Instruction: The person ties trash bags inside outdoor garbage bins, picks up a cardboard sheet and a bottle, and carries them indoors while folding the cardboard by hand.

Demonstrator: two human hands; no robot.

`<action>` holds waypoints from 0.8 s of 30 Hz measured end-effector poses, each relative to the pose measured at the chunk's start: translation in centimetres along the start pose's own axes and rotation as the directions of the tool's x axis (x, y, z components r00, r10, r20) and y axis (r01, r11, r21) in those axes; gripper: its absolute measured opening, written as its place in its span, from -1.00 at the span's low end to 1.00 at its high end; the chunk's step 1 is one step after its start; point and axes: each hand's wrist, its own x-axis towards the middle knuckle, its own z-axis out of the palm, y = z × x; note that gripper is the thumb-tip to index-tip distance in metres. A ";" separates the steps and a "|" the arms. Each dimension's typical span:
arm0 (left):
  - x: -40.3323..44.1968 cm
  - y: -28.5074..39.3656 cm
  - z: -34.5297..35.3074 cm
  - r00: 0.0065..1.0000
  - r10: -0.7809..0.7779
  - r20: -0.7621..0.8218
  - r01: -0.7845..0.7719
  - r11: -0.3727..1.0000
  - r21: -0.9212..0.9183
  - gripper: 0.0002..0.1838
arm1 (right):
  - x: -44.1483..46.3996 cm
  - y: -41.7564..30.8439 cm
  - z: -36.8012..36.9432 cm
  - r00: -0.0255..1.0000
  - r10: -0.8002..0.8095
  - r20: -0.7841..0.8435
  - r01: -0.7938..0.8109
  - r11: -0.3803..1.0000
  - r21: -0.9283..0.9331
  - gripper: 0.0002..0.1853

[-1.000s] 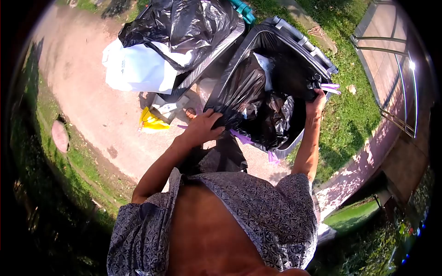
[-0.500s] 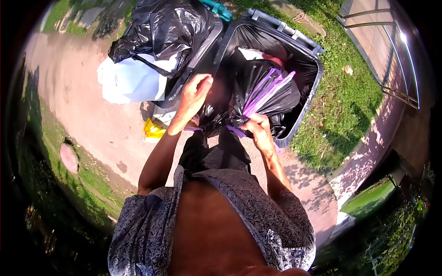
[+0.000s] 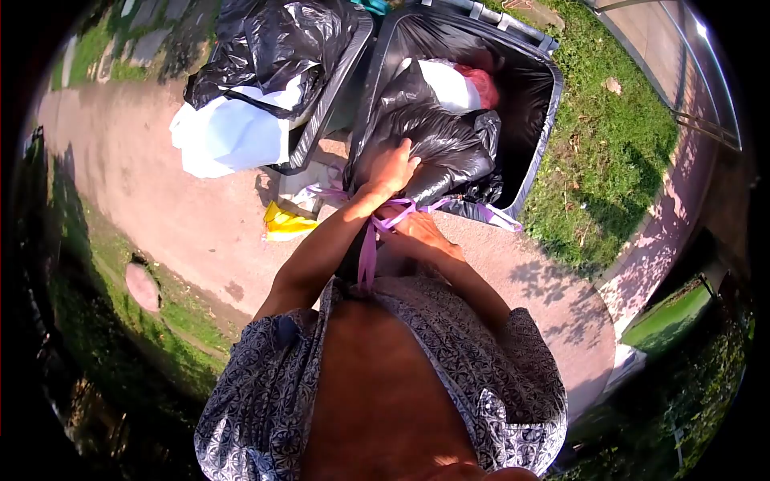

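My left hand (image 3: pixel 391 170) rests against a shiny black garbage bag (image 3: pixel 433 152), its fingers partly sunk in the plastic and closed on it. This bag bulges over the near part of a dark, black-lined bin (image 3: pixel 536 156). Just below, my right hand (image 3: pixel 425 232) is closed on the bag's purple drawstring (image 3: pixel 393 212), close to my body. Its fingertips are partly covered by the strap and my left forearm. One strap end hangs down toward my shirt, and more purple strap lies along the bin's near rim.
Beside it on the left stands a second bin (image 3: pixel 337 96), topped with a black bag (image 3: pixel 273 44) and a white bag (image 3: pixel 228 136). A yellow bag (image 3: pixel 287 223) lies on the path near my left arm. Grass (image 3: pixel 597 160) borders the right. White and red items (image 3: pixel 453 86) sit inside the lined bin.
My left hand has moved right, from the air onto the black bag. The right hand has come lower and closer to my body, and the bag's gathered purple top has been pulled toward me.
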 end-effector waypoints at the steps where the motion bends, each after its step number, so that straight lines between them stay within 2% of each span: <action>1: -0.2 -0.1 0.0 0.998 -0.047 0.029 0.048 0.997 -0.054 -0.54 | -0.3 0.1 -1.5 0.992 0.124 -0.010 -0.124 0.992 -0.013 -0.57; 2: 0.2 -1.7 1.2 0.999 -0.050 0.013 0.052 0.969 -0.242 -0.53 | -0.2 0.6 -2.6 0.968 0.250 -0.035 -0.253 0.962 -0.108 -0.54; 3: 0.6 -3.6 2.5 0.999 -0.053 0.001 0.048 0.906 -0.420 -0.51 | 0.2 1.6 -3.2 0.960 0.189 -0.205 -0.213 0.972 -0.102 -0.53; 5: -0.4 -2.2 0.4 0.993 0.063 -0.104 -0.080 0.984 -0.159 -0.44 | 0.6 3.6 -4.1 0.978 -0.005 -0.210 -0.051 0.963 -0.263 -0.50; 6: -0.4 -1.4 -0.9 0.992 0.055 -0.116 -0.073 0.985 -0.154 -0.44 | 0.7 4.8 -3.3 0.987 -0.038 -0.156 -0.009 0.957 -0.291 -0.47; 7: -0.3 -1.1 -1.6 0.991 0.047 -0.126 -0.066 0.987 -0.150 -0.44 | 0.9 6.1 -2.3 0.998 -0.007 -0.063 -0.014 0.945 -0.326 -0.35; 8: 0.3 -1.1 -2.1 0.984 0.069 -0.165 -0.097 0.980 -0.171 -0.53 | 1.1 6.6 -1.5 0.999 0.013 -0.042 -0.026 0.944 -0.329 -0.32; 11: -0.2 0.5 -3.7 0.984 0.103 -0.147 -0.115 0.990 -0.075 -0.63 | 2.3 7.3 -1.1 0.997 0.071 0.024 -0.060 0.946 -0.318 -0.28; 13: -0.9 1.7 -4.1 0.963 0.122 -0.241 -0.142 0.988 -0.067 -0.69 | 3.2 6.8 -1.0 0.987 0.159 0.020 -0.153 0.970 -0.191 -0.27; 14: -1.1 1.9 -4.2 0.957 0.139 -0.255 -0.153 0.987 -0.039 -0.70 | 3.6 7.0 -0.4 0.968 0.245 0.053 -0.238 0.965 -0.110 -0.29; 16: -1.1 1.8 -4.2 0.930 0.208 -0.304 -0.215 0.977 0.009 -0.75 | 3.5 6.6 0.3 0.962 0.272 0.015 -0.270 0.960 -0.066 -0.31; 18: -0.7 1.0 -4.1 0.922 0.257 -0.290 -0.233 0.966 0.114 -0.77 | 3.5 6.5 0.4 0.964 0.265 -0.013 -0.265 0.964 -0.024 -0.36; 19: -0.9 1.0 -4.3 0.920 0.275 -0.279 -0.237 0.958 0.164 -0.78 | 3.4 5.5 -0.1 0.967 0.249 -0.058 -0.252 0.965 -0.066 -0.47; 21: -1.3 0.7 -4.7 0.933 0.288 -0.218 -0.237 0.944 0.231 -0.81 | 3.4 6.9 0.4 0.986 0.166 -0.007 -0.166 0.986 0.012 -0.66; 22: -1.0 0.7 -4.8 0.921 0.330 -0.207 -0.271 0.924 0.269 -0.81 | 3.5 8.3 1.9 0.967 0.243 0.074 -0.236 0.968 -0.088 -0.78; 23: -0.5 1.0 -5.0 0.908 0.370 -0.198 -0.302 0.904 0.304 -0.82 | 3.8 7.5 2.4 0.932 0.361 -0.018 -0.355 0.904 -0.240 -0.80; 24: -0.1 1.3 -5.2 0.902 0.381 -0.204 -0.301 0.893 0.334 -0.82 | 3.8 7.0 2.2 0.917 0.397 -0.027 -0.388 0.878 -0.279 -0.81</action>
